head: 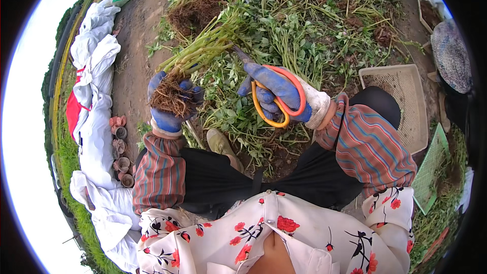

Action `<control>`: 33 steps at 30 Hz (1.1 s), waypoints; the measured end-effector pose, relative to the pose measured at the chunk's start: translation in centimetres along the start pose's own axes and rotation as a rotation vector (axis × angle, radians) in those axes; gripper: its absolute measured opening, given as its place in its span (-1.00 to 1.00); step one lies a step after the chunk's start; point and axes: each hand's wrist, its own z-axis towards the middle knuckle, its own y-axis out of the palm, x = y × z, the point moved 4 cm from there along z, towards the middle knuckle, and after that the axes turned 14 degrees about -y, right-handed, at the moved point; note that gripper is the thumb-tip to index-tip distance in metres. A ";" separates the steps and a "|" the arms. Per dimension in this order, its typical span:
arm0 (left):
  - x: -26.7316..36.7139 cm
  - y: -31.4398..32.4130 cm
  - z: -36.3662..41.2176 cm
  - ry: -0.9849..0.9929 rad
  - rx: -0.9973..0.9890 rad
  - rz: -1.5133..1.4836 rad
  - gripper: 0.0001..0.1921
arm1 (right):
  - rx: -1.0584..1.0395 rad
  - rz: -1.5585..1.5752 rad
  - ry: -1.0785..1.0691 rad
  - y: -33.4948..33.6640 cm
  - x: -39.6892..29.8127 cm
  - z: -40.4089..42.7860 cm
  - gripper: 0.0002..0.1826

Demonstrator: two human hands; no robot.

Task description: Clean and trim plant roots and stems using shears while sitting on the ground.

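Note:
A bundle of green-stemmed plants (201, 47) with a clump of brown roots (171, 97) rests in my left hand (167, 116), gloved in blue and white. My fingers wrap the root end, and the stems point up and to the right. In my right hand (279, 93), gloved the same way, is a pair of scissors (271, 118) with one orange and one yellow handle loop. Their dark blades reach towards the stems; the tips are partly hidden among them. Below both hands lies a heap of cut leafy plants (296, 42).
A mass of tangled roots (199, 11) lies beyond my left hand. At right are a beige perforated plastic tray (412, 110) and a green mesh tray (430, 171). White sacks (97, 121) line the left, beside several small pots (122, 163). A shoe (218, 142) shows between my arms.

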 end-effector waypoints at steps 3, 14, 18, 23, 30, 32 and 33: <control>-0.1 -0.1 0.2 0.022 0.041 -0.001 -0.60 | 0.077 -0.035 0.012 -0.2 -0.2 -0.1 -0.42; -0.2 -0.1 0.3 0.055 0.036 -0.035 -0.61 | -0.070 -0.012 0.102 -0.1 2.4 0.3 -0.43; -0.6 0.6 0.7 0.016 -0.011 -0.046 -0.60 | -0.046 0.064 0.149 0.0 3.6 0.5 -0.43; -1.2 0.8 1.3 -0.021 -0.037 -0.036 -0.60 | -0.050 0.221 0.106 -0.2 4.1 1.4 -0.42; -1.4 -0.9 1.7 -0.045 0.147 0.059 -0.58 | 0.023 0.217 -0.001 0.5 2.6 1.1 -0.41; -1.5 -0.6 1.9 -0.072 0.019 -0.007 -0.60 | 0.030 0.265 0.022 0.3 2.8 1.1 -0.40; -1.6 -0.8 2.0 -0.073 0.019 -0.007 -0.60 | 0.031 0.265 0.022 0.4 2.7 1.0 -0.40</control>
